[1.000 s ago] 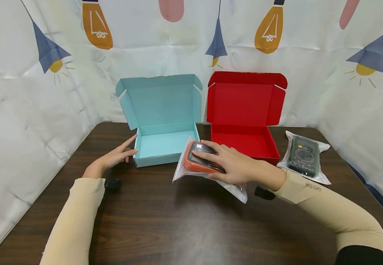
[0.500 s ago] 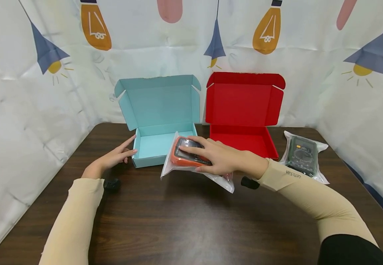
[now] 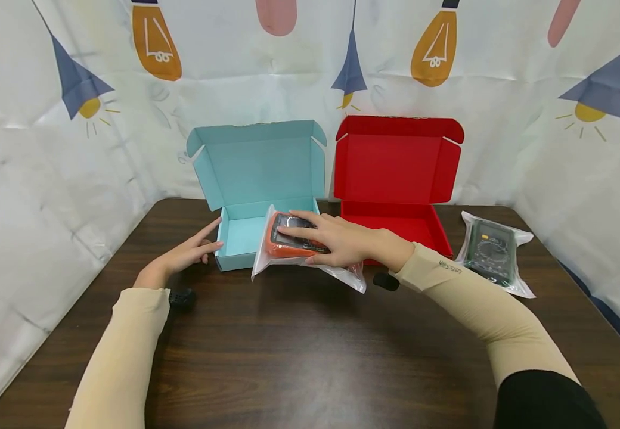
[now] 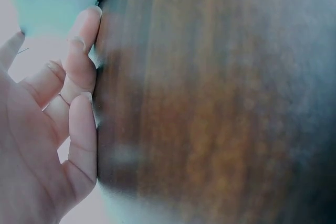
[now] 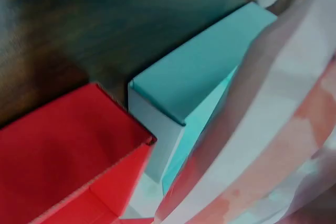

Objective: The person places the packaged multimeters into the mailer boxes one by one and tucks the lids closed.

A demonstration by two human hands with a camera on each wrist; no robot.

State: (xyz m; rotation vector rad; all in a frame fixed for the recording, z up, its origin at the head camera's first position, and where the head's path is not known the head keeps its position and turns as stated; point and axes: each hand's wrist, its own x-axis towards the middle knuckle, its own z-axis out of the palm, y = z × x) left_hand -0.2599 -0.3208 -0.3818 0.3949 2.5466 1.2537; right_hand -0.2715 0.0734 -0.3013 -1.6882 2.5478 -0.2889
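My right hand (image 3: 342, 238) grips an orange multimeter (image 3: 283, 248) in a clear plastic bag (image 3: 263, 260), tilted above the front edge of the light blue box (image 3: 237, 262). The meter's dark face points up under my fingers. In the right wrist view, the blurred bag (image 5: 262, 103) covers the right side, over the blue box's corner. My left hand (image 3: 186, 253) stays at the blue box's left wall, forefinger and thumb stretched out against it, other fingers bent. The blue box has its lid raised, and the bag and hand hide part of its inside.
A red box (image 3: 398, 167) with its lid up stands close to the right of the blue one. Further right lies a dark green multimeter (image 3: 491, 253) in a clear bag on the brown table (image 3: 288, 357). A printed curtain (image 3: 278, 77) hangs behind.
My right hand has carried the bagged orange multimeter leftward and further back, from the blue box's front right corner to over its front edge. My left hand has kept its place.
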